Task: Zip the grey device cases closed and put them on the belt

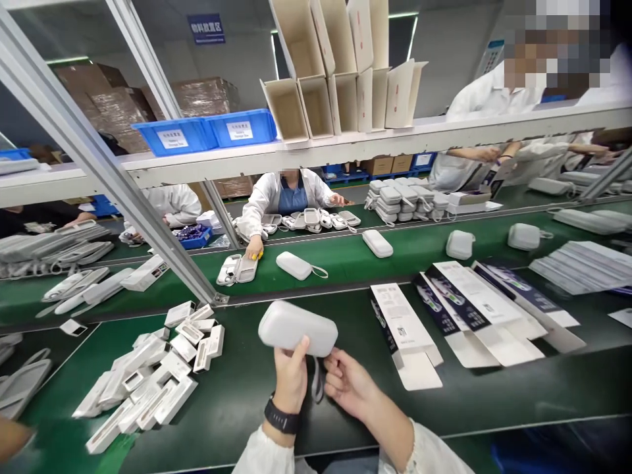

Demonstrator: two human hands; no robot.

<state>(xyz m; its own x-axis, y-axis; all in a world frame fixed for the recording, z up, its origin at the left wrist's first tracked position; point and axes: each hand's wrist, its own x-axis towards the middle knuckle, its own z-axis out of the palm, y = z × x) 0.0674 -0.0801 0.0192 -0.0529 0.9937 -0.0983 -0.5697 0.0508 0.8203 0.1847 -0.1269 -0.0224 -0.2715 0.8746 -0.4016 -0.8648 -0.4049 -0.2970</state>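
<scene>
My left hand (pixel 290 378), with a black watch on its wrist, grips a closed white oblong case (pixel 296 327) from below and holds it above the green table. My right hand (pixel 348 382) is just right of it, its fingers pinching the grey wrist strap (pixel 317 382) that hangs from the case's end. Flat printed cartons (pixel 402 326) lie to the right of my hands. A heap of small white inserts (pixel 153 375) lies to the left.
A green conveyor (pixel 345 253) carries more white cases (pixel 293 264) past me. Across it a person in a white coat (pixel 281 197) handles open cases. Another person (pixel 494 99) stands at the far right. A slanted metal post (pixel 123 191) rises at left, under a shelf with blue bins (pixel 207 131) and folded boxes (pixel 340 72).
</scene>
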